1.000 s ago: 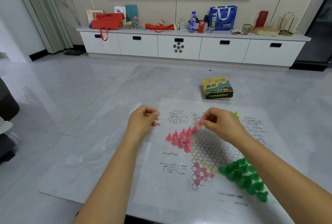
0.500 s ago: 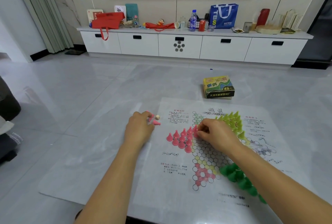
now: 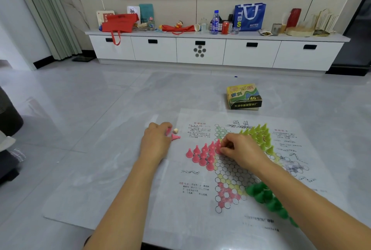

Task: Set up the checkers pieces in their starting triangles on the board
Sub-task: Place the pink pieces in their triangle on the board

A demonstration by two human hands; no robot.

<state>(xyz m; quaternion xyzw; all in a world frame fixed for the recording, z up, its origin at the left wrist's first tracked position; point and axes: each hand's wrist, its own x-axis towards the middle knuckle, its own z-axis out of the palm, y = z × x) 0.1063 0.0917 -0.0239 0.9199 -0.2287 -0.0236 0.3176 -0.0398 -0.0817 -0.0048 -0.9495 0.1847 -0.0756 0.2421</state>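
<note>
- Across the top of my view, a white cabinet (image 3: 200, 53).
- On it, upper left, a red bag (image 3: 119, 23); upper right, a blue bag (image 3: 250, 16).

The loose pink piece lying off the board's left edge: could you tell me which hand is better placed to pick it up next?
Probably the left hand: the loose pink piece lies right at its fingertips, off the board. The right hand is busy at the pink triangle.
</note>
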